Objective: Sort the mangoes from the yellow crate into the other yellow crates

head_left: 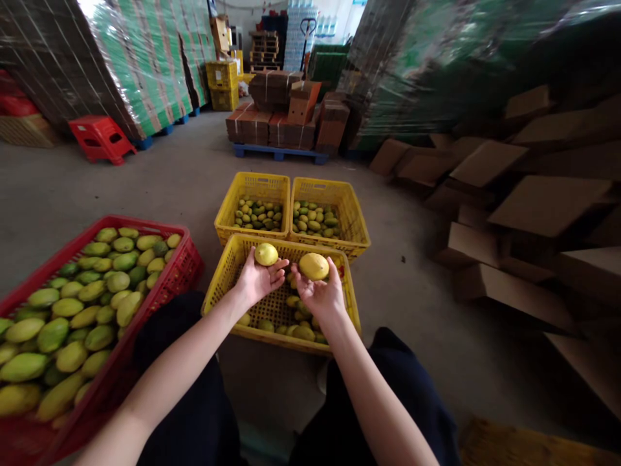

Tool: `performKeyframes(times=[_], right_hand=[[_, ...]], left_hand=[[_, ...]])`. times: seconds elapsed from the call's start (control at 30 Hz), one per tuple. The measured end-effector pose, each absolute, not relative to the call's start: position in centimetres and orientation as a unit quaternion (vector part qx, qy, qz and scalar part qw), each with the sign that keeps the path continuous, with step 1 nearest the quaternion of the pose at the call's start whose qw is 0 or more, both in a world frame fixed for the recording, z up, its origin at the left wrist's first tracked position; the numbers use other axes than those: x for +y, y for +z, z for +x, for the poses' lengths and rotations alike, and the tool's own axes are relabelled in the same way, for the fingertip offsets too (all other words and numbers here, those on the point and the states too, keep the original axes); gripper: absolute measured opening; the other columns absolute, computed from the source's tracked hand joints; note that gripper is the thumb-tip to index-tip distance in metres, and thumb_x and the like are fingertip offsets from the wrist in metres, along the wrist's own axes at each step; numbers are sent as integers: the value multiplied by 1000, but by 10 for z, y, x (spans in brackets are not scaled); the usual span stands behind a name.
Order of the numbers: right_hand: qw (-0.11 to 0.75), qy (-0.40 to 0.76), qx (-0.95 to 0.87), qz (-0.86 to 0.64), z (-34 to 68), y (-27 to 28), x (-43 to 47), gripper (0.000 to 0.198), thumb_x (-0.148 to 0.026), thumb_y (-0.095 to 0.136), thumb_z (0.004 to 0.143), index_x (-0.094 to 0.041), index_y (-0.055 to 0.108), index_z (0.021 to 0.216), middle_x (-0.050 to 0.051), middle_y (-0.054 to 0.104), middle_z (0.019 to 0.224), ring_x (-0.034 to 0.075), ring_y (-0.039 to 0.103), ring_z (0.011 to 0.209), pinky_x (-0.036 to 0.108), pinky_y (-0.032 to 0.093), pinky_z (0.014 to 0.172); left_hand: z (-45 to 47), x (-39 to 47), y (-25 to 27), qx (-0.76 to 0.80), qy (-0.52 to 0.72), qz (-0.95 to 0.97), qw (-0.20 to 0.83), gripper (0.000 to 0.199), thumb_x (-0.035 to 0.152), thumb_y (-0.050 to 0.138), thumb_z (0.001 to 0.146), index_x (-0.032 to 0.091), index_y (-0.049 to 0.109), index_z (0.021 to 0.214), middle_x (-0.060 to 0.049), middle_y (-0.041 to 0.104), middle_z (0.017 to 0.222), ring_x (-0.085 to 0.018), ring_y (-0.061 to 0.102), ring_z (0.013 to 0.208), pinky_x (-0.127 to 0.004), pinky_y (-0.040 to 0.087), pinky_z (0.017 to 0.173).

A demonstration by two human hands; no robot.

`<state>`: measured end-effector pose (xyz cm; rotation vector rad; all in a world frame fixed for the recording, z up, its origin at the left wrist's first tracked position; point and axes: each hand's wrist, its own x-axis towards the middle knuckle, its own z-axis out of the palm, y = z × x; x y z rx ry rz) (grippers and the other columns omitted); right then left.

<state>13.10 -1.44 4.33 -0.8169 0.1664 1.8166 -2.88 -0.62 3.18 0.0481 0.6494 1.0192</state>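
Observation:
In my left hand (256,282) a yellow-green lemon (266,254) rests between thumb and palm, its other fingers partly spread. A larger, yellower lemon (314,266) sits in my right hand (324,296), with the fingers and thumb around it. Both hands are held palm up, close together, over the near yellow crate (227,277). Inside that crate lie several lemons (303,332), mostly at the near side and right; my right hand and forearm hide some of them.
Two more yellow crates, left (252,231) and right (358,213), stand just beyond, with lemons inside. At my left is a red crate (190,257) full of lemons. Cardboard boxes (548,200) lie to the right. Farther off are a red stool (99,137) and a blue pallet (279,154).

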Motion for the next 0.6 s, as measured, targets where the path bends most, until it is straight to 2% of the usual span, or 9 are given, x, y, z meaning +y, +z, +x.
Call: performKeyframes(times=[0.13,0.23,0.3,0.37,0.53,0.6], right_hand=[[529,784,-1,-324,133,36,-14,43,-53,54,86,-11,62,97,12,72,72,16,62,49,24,54,42],[564,767,-64,-300,133,34,-13,30,-45,62,82,-16,62,93,7,73,76,13,61,51,22,52,43],[589,749,-99,-287,132,34,-12,22,-37,66,80,-19,62,94,4,73,82,13,65,61,22,54,51],[608,734,-121,-279,132,34,-12,22,-31,68,78,-22,63,97,1,72,87,14,67,71,23,57,60],[613,732,-142,-261,132,32,-11,21,-29,73,74,-24,63,91,2,72,97,16,69,88,29,57,81],[614,732,-158,-250,133,32,-11,21,-30,74,73,-24,63,89,3,71,101,18,68,96,32,54,90]], left_hand=[[-27,-6,33,335,516,16,788,55,57,36,94,9,64,93,-9,68,68,-17,61,53,-30,50,54],[-24,-6,40,346,583,-4,735,35,45,51,92,13,63,86,-4,66,67,-13,61,56,-25,51,55],[-23,-6,44,334,622,-14,708,20,34,57,91,15,62,86,-3,67,71,-12,62,60,-23,52,59],[-22,-6,48,315,631,-9,708,15,28,57,91,15,63,89,-4,68,78,-13,65,66,-24,54,63],[-23,-7,52,274,616,14,739,25,20,43,94,10,63,106,-12,70,91,-20,68,87,-28,57,77],[-24,-8,52,267,611,8,745,30,20,36,96,10,63,105,-13,69,93,-21,68,89,-30,58,77]])
